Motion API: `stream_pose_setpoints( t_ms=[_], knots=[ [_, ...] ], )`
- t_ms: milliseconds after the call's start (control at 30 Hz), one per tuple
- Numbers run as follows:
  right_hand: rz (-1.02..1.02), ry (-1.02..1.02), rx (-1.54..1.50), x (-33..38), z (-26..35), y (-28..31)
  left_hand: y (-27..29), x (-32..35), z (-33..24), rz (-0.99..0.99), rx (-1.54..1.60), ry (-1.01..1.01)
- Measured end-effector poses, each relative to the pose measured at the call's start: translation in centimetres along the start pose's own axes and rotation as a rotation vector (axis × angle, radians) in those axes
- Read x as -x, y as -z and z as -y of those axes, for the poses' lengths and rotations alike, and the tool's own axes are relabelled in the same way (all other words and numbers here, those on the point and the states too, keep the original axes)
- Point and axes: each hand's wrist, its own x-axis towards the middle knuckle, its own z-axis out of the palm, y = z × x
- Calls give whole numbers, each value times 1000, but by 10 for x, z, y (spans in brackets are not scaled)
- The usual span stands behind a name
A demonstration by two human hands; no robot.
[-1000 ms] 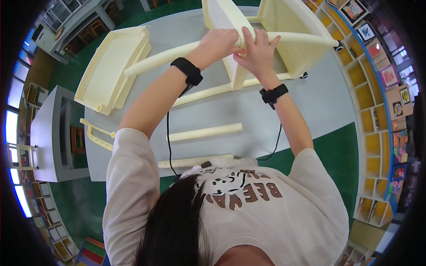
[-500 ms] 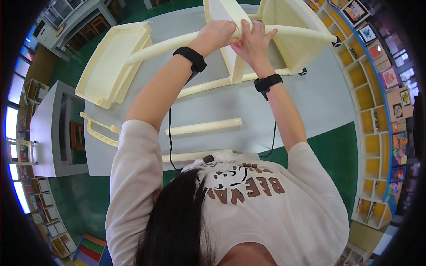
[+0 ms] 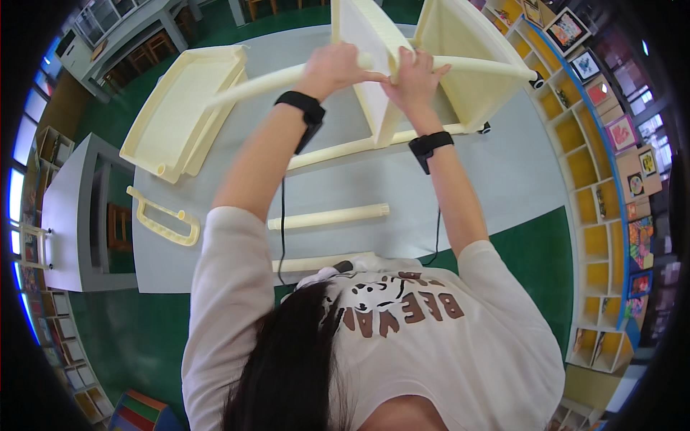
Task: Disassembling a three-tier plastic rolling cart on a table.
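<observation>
Overhead, both hands (image 3: 374, 72) grip a smooth cream plastic tube (image 3: 287, 75).

Long cream plastic tube (image 3: 445, 66) under the fingers of both hands: smooth, matt. Cream ribbed plastic shelf panel (image 3: 374, 68) just below the fingertips: moulded, dull sheen. Black wrist bands (image 3: 305, 109) look rubbery, matt. Grey tabletop (image 3: 503, 179) smooth, matt

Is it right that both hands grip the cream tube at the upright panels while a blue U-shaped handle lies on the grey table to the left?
Not quite. The head view shows the U-shaped handle is cream, not blue. The left hand and right hand do grip the cream tube at the upright panels, over the grey table.
</observation>
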Motion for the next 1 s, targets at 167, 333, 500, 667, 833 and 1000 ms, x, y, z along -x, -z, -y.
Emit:
stream_pose_setpoints(
  t_ms=[167, 333, 500, 667, 833, 1000],
  knots=[
    [172, -22, 27, -8, -11, 3, 6, 18, 9, 144, -126, -91],
    [103, 19, -35, 3, -3, 21, -6, 40, 44, 273, 81, -172],
    [329, 248, -211, 86, 27, 46, -36, 79, 89, 583, 196, -68],
    [954, 561, -477, 208, 55, 47, -88, 104, 116, 711, 210, 46],
    [1205, 477, -650, 225, 81, 64, -121, 110, 158, 716, 188, 106],
    [1234, 557, -429, 213, 116, 75, -164, 125, 205, 430, 200, 67]
  ],
)
